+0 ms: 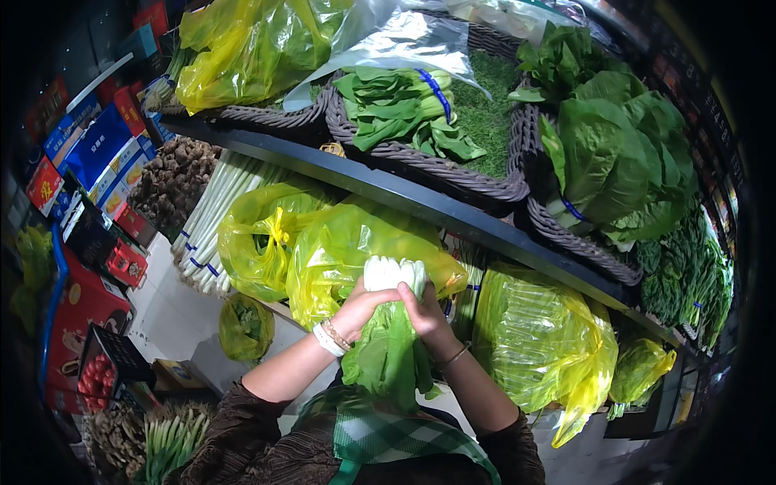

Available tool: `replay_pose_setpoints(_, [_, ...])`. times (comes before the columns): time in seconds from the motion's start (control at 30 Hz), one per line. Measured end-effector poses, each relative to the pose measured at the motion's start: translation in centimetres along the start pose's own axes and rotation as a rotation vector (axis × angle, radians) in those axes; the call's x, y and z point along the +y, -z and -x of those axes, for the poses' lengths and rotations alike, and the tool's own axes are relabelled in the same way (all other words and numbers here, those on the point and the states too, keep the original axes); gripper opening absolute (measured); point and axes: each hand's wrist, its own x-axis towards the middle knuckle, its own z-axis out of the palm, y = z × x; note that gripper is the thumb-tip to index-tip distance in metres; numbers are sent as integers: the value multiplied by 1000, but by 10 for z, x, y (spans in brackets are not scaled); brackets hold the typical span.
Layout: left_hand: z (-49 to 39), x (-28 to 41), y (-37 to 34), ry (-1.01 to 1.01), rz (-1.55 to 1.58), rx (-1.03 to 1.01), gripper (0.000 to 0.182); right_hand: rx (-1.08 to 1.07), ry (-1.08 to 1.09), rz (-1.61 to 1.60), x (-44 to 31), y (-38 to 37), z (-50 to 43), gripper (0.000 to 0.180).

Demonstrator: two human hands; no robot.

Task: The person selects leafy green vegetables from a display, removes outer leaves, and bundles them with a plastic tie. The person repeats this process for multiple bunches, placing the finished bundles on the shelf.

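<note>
A bunch of leafy greens (388,348) with thick white stem ends is held between my two hands in front of my apron. Its stem ends point away from me and its leaves hang toward me. My left hand (371,308) grips the bunch from the left side, thumb across the stems. On the opposite side my right hand (424,312) closes around it, its thumb meeting the left one. Just beyond the hands lies a large yellow plastic bag (370,242) on the lower level. My palms and most fingers are hidden behind the bunch.
A dark shelf edge (364,182) crosses above the hands. Wicker baskets (424,160) on it hold banded greens (400,103) and lettuce (612,151). Below are leeks (224,206), a tied yellow bag (260,236) and another filled yellow bag (533,339). A small bag (245,327) sits at left.
</note>
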Motion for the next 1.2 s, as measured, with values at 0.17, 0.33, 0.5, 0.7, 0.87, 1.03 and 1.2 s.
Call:
replay_pose_setpoints(0.17, [-6,38,-10,193,-211,-262,55,135,-232,-304,-24,-2,2,70])
replay_pose_setpoints(0.33, [-14,85,-39,172,-258,-342,52,160,-308,-535,-81,23,7,71])
replay_pose_setpoints(0.5, [-24,118,-55,324,-232,-335,61,234,-342,-497,-96,42,-19,57])
replay_pose_setpoints(0.7, [-12,66,-33,212,-309,-403,71,384,-247,-370,-56,11,6,62])
replay_pose_setpoints(0.87, [-8,3,1,281,-200,-295,61,342,-379,8,-45,-11,10,79])
replay_pose_setpoints(1.03, [2,-55,27,631,392,-223,69,-32,-531,213,-50,6,6,110])
replay_pose_setpoints(1.2, [-5,-106,44,478,553,-263,66,-323,-380,631,-56,11,3,103])
